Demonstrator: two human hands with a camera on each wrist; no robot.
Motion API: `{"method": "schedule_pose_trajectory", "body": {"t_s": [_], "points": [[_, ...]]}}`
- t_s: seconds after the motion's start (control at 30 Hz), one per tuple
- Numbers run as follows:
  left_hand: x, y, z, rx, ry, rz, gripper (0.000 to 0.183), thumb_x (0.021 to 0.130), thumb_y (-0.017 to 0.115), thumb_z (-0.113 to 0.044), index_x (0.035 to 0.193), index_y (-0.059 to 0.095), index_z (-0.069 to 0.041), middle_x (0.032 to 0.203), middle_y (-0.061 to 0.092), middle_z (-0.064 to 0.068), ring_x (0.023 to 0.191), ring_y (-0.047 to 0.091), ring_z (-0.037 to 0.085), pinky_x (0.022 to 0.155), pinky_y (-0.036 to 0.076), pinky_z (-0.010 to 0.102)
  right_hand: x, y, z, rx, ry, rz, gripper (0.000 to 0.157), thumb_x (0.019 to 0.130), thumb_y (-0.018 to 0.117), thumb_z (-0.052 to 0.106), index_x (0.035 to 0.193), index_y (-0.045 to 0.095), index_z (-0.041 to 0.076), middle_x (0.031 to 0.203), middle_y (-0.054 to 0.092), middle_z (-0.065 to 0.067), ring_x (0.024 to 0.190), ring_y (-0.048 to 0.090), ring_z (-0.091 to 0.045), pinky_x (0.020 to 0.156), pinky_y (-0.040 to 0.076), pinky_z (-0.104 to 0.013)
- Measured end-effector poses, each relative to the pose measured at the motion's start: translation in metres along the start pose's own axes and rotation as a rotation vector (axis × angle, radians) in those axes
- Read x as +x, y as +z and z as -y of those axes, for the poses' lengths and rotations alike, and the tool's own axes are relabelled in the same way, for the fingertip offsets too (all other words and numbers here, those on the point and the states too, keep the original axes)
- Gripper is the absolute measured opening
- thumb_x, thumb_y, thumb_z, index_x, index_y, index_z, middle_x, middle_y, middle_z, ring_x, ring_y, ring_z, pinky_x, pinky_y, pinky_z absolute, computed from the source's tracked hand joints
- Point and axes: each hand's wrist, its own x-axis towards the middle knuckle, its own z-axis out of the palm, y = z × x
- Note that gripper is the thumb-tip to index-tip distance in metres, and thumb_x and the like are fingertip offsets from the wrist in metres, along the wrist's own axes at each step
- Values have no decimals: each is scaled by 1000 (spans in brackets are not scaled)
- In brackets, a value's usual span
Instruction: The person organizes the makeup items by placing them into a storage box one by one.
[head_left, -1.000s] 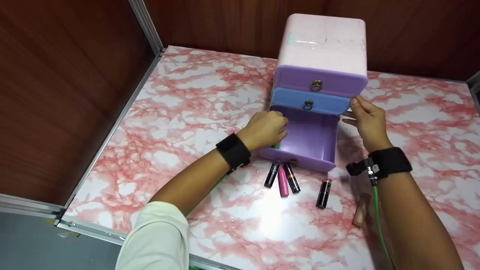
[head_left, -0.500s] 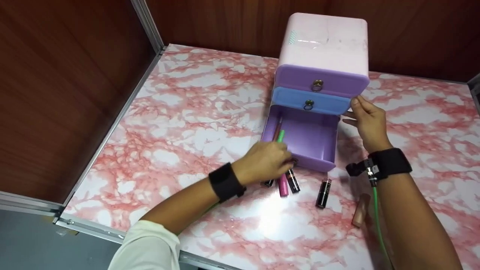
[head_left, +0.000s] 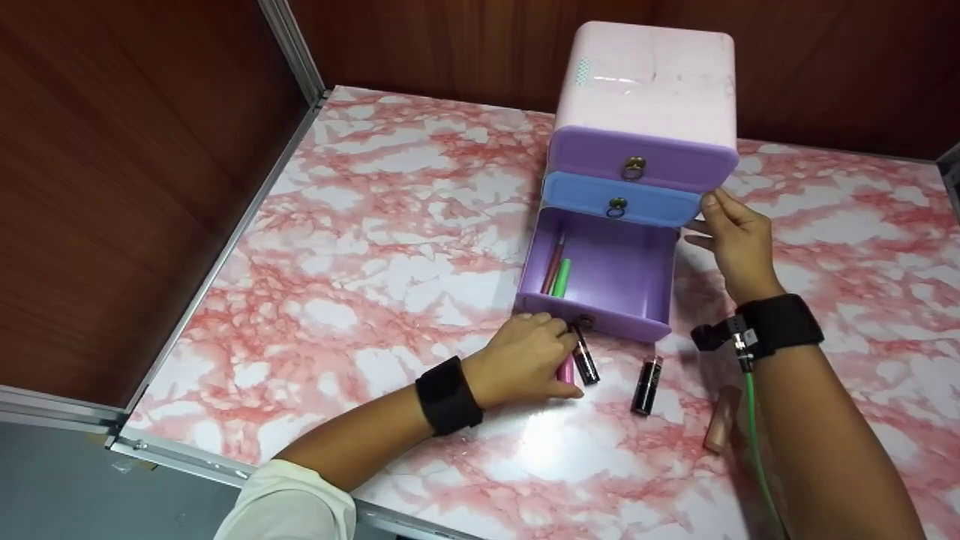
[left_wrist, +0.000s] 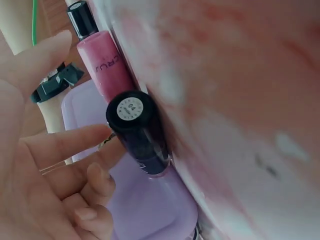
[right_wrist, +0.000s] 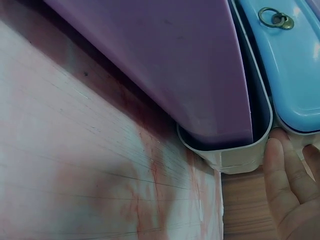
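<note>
In the head view my left hand point(head_left: 525, 361) is down at the table in front of a small drawer cabinet point(head_left: 652, 86). It partly covers a pink tube point(head_left: 565, 370) and hides a black lipstick. The left wrist view shows that black lipstick point(left_wrist: 137, 132) near the fingertips, with the thumb held apart. Another black lipstick point(head_left: 585, 360) lies just right of the pink tube. My right hand point(head_left: 739, 244) rests against the cabinet's right side, fingers extended near the blue drawer point(head_left: 660, 206). The purple bottom drawer point(head_left: 622, 262) is pulled out, holding a green stick point(head_left: 562, 279) and a brown pencil point(head_left: 553, 266).
Farther right on the table point(head_left: 405, 285) lie a black lipstick point(head_left: 646, 386) and a brownish tube point(head_left: 720, 424). A purple top drawer point(head_left: 641, 159) is closed. Wood panels point(head_left: 427, 56) stand behind and at the left.
My left hand has come out of the bottom drawer and down to the lipsticks in front, leaving the green stick and brown pencil inside. My right hand has stayed at the cabinet.
</note>
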Motion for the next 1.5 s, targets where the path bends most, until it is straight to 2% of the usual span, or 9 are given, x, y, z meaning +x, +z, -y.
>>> {"method": "schedule_pose_trajectory", "body": {"t_s": [0.23,0.43,0.67,0.83,1.03,1.13,1.3,1.37,1.5], "points": [[3,2,-3,-12,-34,70,63,71,69,-70,107,63,-18,94,60,-1,81,51,19,70,44,35,-1,0,1,6,-12,-7,49,93,65,26,138,54,8,136,53,-17,91,70,-20,75,56,-29],[7,-1,0,-37,-26,105,65,69,73,-66,112,63,-18,98,62,0,83,53,19,69,45,35,0,0,1,-1,-11,-15,49,93,66,27,137,54,9,136,53,-18,91,70,-19,75,56,-29],[8,-7,3,-114,-12,173,58,67,79,-55,109,64,-18,98,60,-2,83,52,18,75,46,35,0,-1,2,-12,-1,-18,49,93,65,27,138,53,10,139,51,-17,92,70,-19,76,56,-30],[10,-14,5,-130,25,132,60,71,77,-60,112,63,-18,95,61,-3,80,53,16,69,45,32,1,-1,4,-8,0,-20,48,93,65,27,138,54,12,137,53,-15,91,70,-18,75,56,-29],[18,-40,12,-248,79,58,70,75,71,-65,120,62,-12,107,65,-1,90,59,12,78,49,27,2,-1,4,1,-16,-15,47,94,64,25,137,54,11,138,52,-15,91,70,-19,74,56,-29],[26,-55,18,-323,74,47,71,79,68,-64,125,61,-11,114,64,-1,95,59,11,81,48,23,2,-2,3,-4,-12,-13,48,94,65,26,138,54,11,138,52,-15,91,70,-19,74,56,-29],[53,-74,32,-421,9,97,73,82,65,-61,137,54,-14,134,56,1,117,53,13,96,42,23,1,-2,3,-7,-13,-16,47,94,64,27,137,55,12,136,55,-14,91,70,-19,75,56,-29],[65,-77,41,-437,-22,116,73,81,66,-62,136,54,-16,132,57,-1,117,52,12,98,41,24,0,-2,3,-9,-12,-16,47,93,65,27,137,55,12,135,55,-14,92,70,-19,74,56,-29],[86,-73,58,-425,-67,148,70,77,69,-65,129,60,-19,112,61,-8,105,54,9,93,42,26,-1,0,1,-33,-4,-7,49,93,65,29,137,55,13,136,55,-14,93,69,-20,75,56,-29]]}}
